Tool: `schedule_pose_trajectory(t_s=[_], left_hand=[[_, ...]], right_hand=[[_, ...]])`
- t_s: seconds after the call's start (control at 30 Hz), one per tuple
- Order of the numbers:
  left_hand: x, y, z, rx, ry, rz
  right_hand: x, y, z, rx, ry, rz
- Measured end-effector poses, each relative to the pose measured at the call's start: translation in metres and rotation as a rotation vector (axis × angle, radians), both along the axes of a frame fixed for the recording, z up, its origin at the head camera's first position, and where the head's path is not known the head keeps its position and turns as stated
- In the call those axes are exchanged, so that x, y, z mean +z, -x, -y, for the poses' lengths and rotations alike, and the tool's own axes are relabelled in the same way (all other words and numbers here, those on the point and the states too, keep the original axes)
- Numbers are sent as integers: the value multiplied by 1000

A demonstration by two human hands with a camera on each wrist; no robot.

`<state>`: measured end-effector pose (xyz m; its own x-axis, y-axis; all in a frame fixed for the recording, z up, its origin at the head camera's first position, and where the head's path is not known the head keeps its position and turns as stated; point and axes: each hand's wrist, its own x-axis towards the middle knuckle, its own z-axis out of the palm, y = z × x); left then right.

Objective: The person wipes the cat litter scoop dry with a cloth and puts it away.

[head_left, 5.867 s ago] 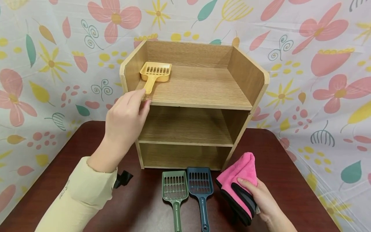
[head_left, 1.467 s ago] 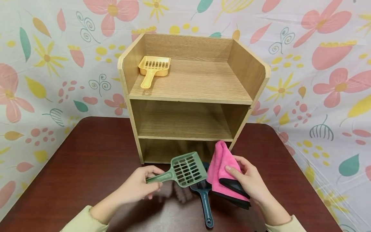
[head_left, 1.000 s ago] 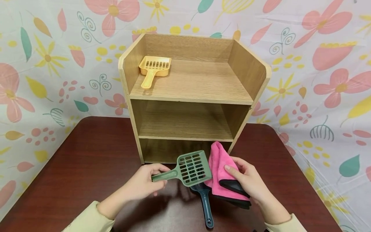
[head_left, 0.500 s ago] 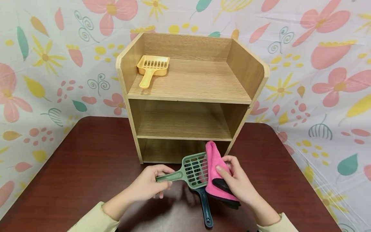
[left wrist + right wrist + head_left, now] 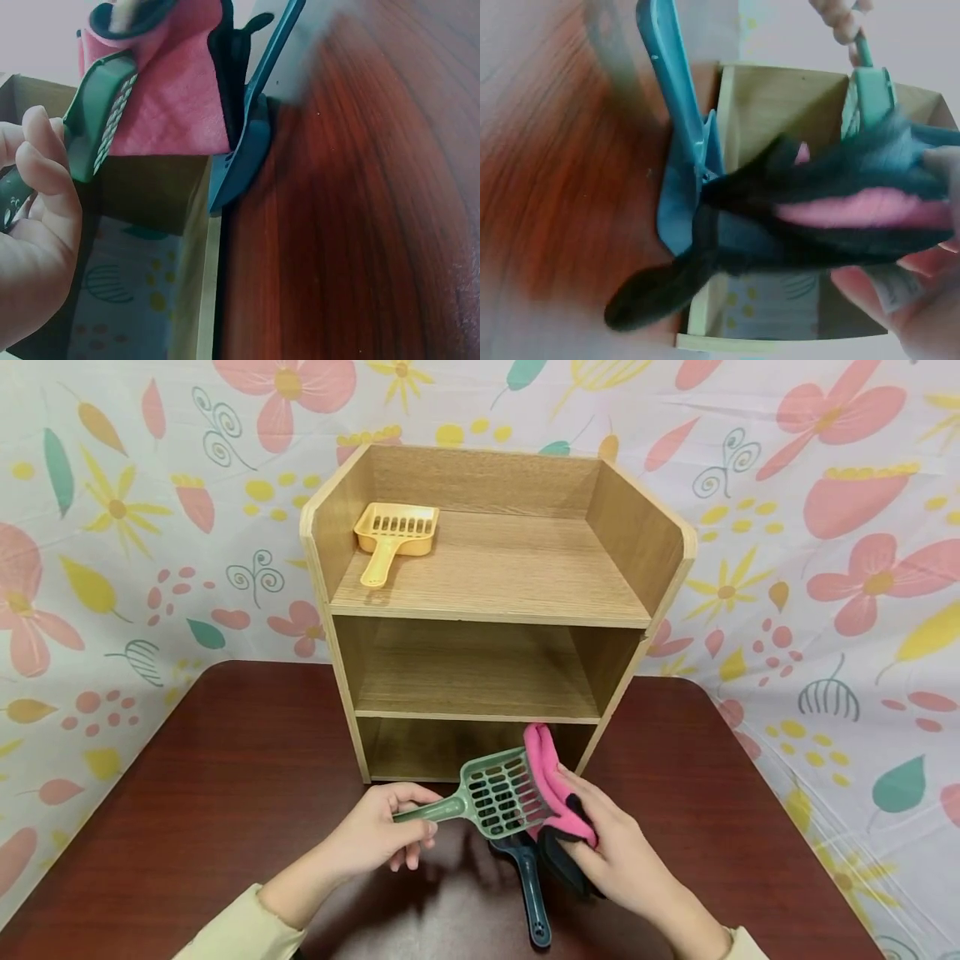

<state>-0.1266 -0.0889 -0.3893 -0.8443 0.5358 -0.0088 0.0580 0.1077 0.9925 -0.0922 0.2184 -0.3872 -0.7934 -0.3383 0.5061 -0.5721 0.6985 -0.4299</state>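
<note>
1. Pink cloth [image 5: 546, 768] bunches closer round the far edge of the green scoop [image 5: 467, 799] than half a second ago; the scoop itself sits slightly further left.
2. Left hand [image 5: 386, 831] pinches the scoop's handle, holding it raised before the wooden shelf [image 5: 495, 564]; right hand [image 5: 615, 852] grips the cloth.
3. With only the handle held, a hard tug on the cloth could twist the scoop loose.
4. Below, on the table [image 5: 225, 760], lies a navy scoop [image 5: 531, 889]; a drooping cloth might drag it.
</note>
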Motion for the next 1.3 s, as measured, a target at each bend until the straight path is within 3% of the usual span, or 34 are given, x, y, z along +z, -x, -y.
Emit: schedule_pose_trajectory(t_s=[0.07,0.23,0.33,0.47,0.6,0.7,0.8,0.93,1.07,1.2,1.3], left_hand=[[1,0,2,-11,5,-8],[2,1,7,-40,38,-35],[3,1,10,-58,65,-36],[3,0,6,-70,73,-44],[4,-2,-2,-47,46,-37],[4,-2,-5,-43,26,-11],[4,-2,-7,-36,22,14],[3,0,-6,-27,51,1],[0,1,-5,-21,114,-93],[-3,1,-6,38,199,-242],[-4,2,-6,68,222,-287]], right_hand=[[2,0,-2,-10,116,72],[8,0,-6,-98,458,367],[11,-1,-6,-147,541,416],[11,-4,4,-87,424,288],[4,-9,22,-19,137,91],[-3,-10,31,-55,-93,-91],[-6,-9,32,-50,-205,-208],[-3,-7,25,40,-176,-192],[1,-7,21,79,-19,-173],[5,-5,24,67,130,-234],[6,-6,26,113,126,-318]])
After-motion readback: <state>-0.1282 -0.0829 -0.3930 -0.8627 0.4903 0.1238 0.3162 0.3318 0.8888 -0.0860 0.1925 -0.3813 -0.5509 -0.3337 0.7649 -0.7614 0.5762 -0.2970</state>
